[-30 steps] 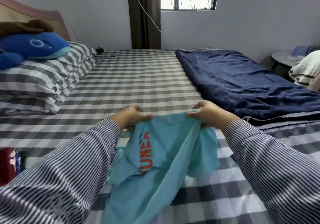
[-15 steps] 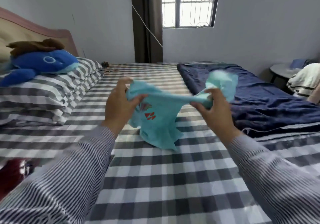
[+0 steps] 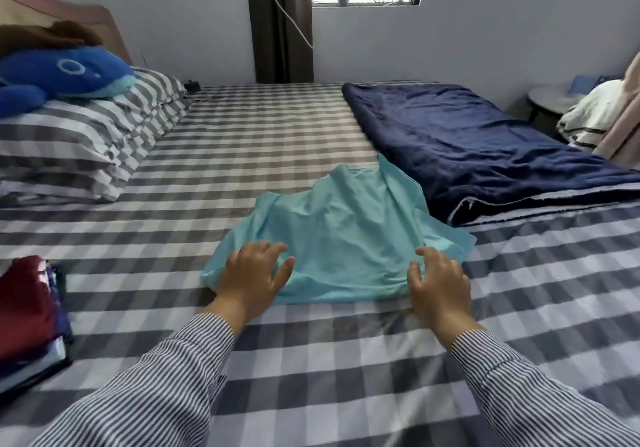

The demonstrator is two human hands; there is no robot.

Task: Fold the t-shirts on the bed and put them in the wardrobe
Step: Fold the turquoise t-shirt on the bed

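Both arms in striped sleeves reach forward over the grey-and-white checked bed sheet, palms down. Left hand has fingers spread and relaxed, resting on the near left corner of the light turquoise cotton t-shirt; right hand has fingers loosely bent, tips at the shirt's near right edge, gripping nothing. Shirt lies rumpled on the sheet, long axis running away from the person, far end bunched up against the navy blue quilted blanket on its right. Folded dark red and blue clothes stack sits far left of the shirt.
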